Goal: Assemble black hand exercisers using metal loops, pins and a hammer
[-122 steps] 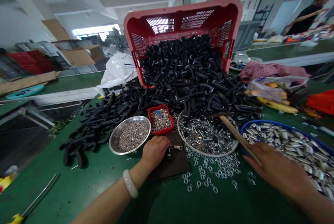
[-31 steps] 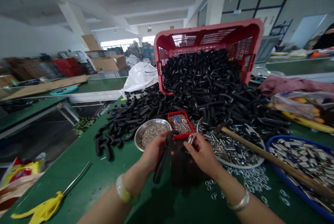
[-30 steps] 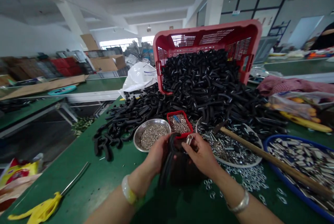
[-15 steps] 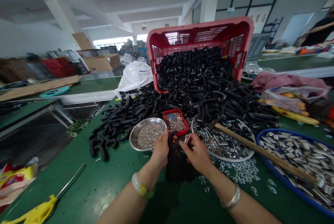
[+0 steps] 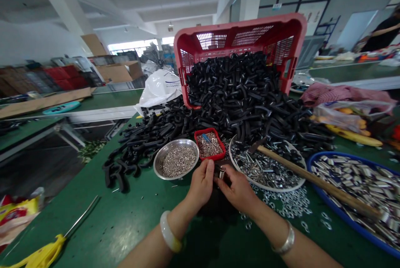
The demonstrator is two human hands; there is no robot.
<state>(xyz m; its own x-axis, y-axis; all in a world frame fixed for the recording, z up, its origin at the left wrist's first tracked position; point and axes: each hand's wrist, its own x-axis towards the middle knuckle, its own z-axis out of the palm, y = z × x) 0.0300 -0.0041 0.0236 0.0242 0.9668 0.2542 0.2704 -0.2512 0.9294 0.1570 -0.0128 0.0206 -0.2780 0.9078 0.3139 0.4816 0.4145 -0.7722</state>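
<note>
My left hand (image 5: 201,184) is closed on a black curved plastic part (image 5: 216,170), mostly hidden between the hands. A small coiled metal spring (image 5: 221,172) stands in the fingers of my right hand (image 5: 238,187), right at the black part. Whether the spring sits inside the part, I cannot tell. Just ahead is a red tray (image 5: 215,156) of small metal pins with a blue item on top. Beside it, to the left, stands a steel bowl (image 5: 158,170) of tiny metal pieces. A white round tray (image 5: 275,190) of mixed hardware lies to the right.
A tipped red crate (image 5: 184,39) spills black curved parts (image 5: 246,89) across the table. One wooden-handled hammer (image 5: 300,172) lies over the white tray and a blue basin (image 5: 331,205) of metal pieces. Loose metal rings (image 5: 290,203) lie nearby. A yellow-handled tool (image 5: 51,249) is at left.
My hands have come closer together, and the spring in my right hand has moved to the black part. The black part has turned and is now largely covered by my fingers.
</note>
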